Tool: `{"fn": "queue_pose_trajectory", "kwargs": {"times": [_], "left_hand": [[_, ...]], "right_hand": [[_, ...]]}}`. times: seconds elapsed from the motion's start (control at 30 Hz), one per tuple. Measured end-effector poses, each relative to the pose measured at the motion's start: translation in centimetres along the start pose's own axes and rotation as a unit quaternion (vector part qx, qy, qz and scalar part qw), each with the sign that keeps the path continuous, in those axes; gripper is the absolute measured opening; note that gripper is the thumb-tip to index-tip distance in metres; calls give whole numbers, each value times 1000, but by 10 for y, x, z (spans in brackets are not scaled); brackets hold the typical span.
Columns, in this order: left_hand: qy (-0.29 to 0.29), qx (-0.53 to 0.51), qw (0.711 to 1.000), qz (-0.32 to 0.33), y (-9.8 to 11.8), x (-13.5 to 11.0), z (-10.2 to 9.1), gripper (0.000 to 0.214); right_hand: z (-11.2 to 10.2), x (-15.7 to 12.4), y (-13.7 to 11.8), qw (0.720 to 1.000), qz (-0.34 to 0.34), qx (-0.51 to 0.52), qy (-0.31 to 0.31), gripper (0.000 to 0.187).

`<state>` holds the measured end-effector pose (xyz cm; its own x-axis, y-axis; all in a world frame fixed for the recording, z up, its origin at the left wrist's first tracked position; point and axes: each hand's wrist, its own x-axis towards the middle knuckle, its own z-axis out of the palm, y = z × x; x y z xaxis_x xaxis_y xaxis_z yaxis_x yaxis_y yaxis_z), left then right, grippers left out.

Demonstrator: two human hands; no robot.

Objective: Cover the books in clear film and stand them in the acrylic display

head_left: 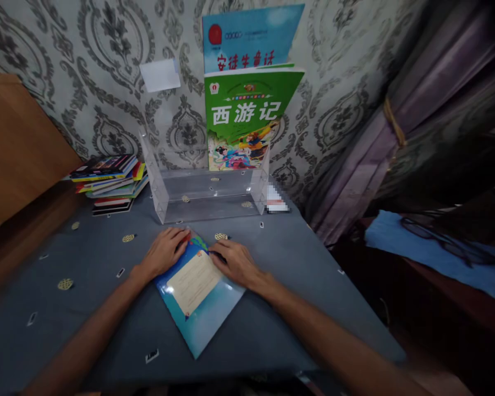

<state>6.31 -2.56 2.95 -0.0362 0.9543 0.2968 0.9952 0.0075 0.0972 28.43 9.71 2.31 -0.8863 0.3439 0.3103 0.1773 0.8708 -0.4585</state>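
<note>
A blue picture book with a cream text panel lies at an angle on the cloth-covered table. My left hand is closed over its upper left edge, fingers curled near the top corner. On the opposite side, my right hand grips the upper right edge, its fingertips bent onto the cover. Just beyond the book stands a clear plastic book rack. A green book stands upright at the right of the rack, and a taller blue book rises behind it.
Several books are piled in a stack at the back left, beside a wooden panel. Patterned wallpaper backs the table. A tied purple curtain hangs right, near glasses on a blue cloth.
</note>
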Motion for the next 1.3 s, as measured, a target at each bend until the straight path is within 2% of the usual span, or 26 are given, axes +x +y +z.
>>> {"fn": "queue_pose_trajectory", "kwargs": {"times": [0.1,0.2,0.33,0.43,0.57,0.7,0.83,0.93,1.0,1.13,1.23,1.3], "left_hand": [[-8,-45,996,70,10,26,8,40],[-25,-82,988,125,23,50,16,37],[-27,-79,984,156,39,72,21,34],[-9,-23,993,114,43,71,19,33],[11,15,999,39,44,46,13,33],[10,21,999,-27,44,16,11,31],[17,2,997,-69,43,4,14,32],[2,27,997,-70,41,7,14,33],[-16,49,998,-47,39,14,12,34],[-62,92,993,30,28,37,5,33],[-79,97,991,49,23,56,-1,25],[-84,98,990,48,28,65,-3,22]], "right_hand": [[-4,2,8,1000,11,-10,13,18],[-9,5,17,997,51,-41,30,19],[-13,7,27,993,86,-69,49,19],[-9,7,32,994,70,-65,53,24],[-3,7,36,996,44,-53,61,29],[-3,6,34,995,60,-56,47,30],[-6,6,29,994,79,-63,50,30],[-7,7,29,993,85,-59,59,26],[-9,6,33,993,84,-53,62,23],[-16,-3,53,987,117,39,105,25],[-24,-14,67,975,157,94,124,30],[-28,-20,72,970,173,111,127,33]]}}
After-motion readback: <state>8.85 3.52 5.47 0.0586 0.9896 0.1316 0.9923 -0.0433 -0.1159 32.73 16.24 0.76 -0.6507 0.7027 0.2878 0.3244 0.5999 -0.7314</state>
